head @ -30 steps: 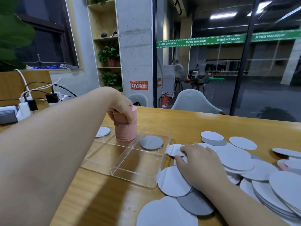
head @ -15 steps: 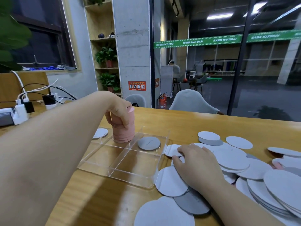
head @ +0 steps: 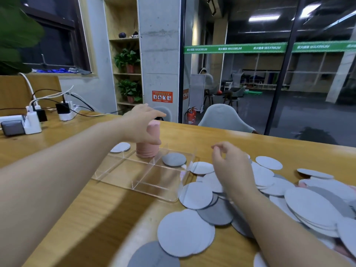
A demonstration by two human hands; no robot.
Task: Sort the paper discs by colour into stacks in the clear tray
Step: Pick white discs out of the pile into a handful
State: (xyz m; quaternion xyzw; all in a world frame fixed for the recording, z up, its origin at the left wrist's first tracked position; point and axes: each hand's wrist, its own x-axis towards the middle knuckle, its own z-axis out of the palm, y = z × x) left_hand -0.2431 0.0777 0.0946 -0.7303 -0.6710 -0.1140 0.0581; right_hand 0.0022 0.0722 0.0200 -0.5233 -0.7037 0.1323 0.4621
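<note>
standing in the clear tray (head: 154, 187): tall round pink disc stack (head: 149, 141)

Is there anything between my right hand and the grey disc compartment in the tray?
Nothing visible blocks it. The right hand hovers over the loose discs just right of the clear tray. The grey disc lies in the far right compartment, with only the tray's low wall between. The pink stack, under the left hand, stands further left.

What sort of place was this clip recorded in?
Probably an office or shared workspace beside a gym: a wooden table with a power strip, a glass partition, and green MAXIMUM banners.
</note>
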